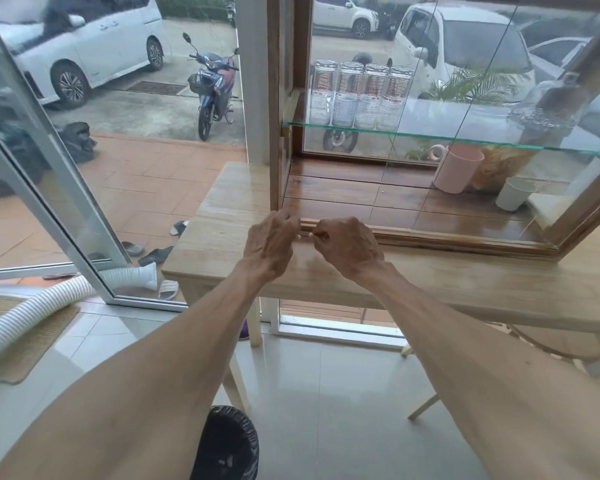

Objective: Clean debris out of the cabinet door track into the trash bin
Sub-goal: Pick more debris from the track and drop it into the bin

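While both hands work the track (pixel 430 235) at its left end, the left hand (pixel 270 242) looks clenched and the right hand (pixel 347 244) pinches something too small to identify. Debris likely light, crumbly; pinch gently. Bin (pixel 227 445) sits near, on the floor.

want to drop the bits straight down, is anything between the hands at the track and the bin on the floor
Partly. Both hands, left and right, are at the cabinet door track. The table edge juts out below them; the trash bin stands on the floor nearer the person, under the left forearm.
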